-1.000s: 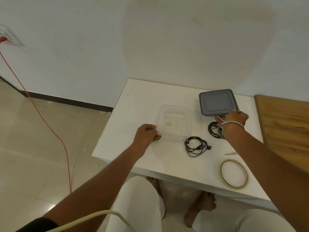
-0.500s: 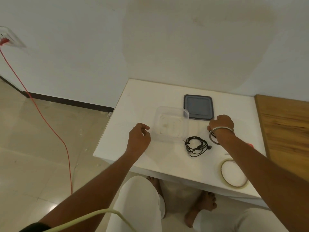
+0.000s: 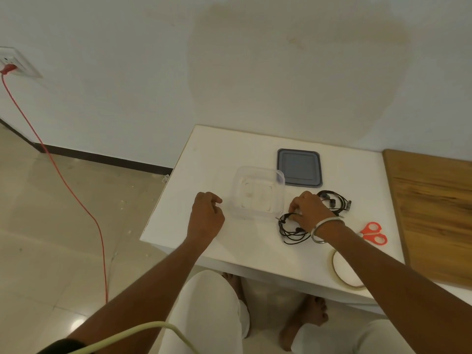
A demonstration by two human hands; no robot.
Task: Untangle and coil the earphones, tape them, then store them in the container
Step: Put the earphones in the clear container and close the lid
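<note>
Here, the right hand (image 3: pixel 307 213) pinches the nearer black earphones (image 3: pixel 291 229), right of centre.
The left hand (image 3: pixel 205 217) hangs loosely curled, holding nothing, left of the clear container (image 3: pixel 258 191).

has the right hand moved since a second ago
Yes. The right hand left the grey lid and came toward the person and left, down to the nearer earphones beside the container.
</note>
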